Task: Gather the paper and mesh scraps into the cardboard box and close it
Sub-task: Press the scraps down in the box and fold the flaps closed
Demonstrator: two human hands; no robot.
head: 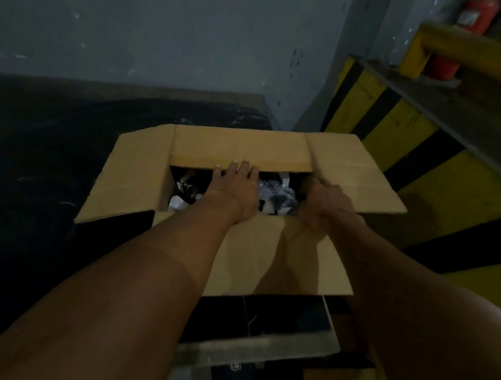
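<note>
The cardboard box (265, 251) is sitting with its left flap (133, 177) splaying outward. The left grip (232, 190) is lying released, straight fingers touching the far flap (238, 152) at its edge. Paper and mesh scraps (274, 193) are lying inside the box. The right grip (327, 207) is reaching the right flap (361, 187); whether it is grasping, I cannot tell. Closing seems to be starting: next, the far flap is probably needing folding down over the scraps.
</note>
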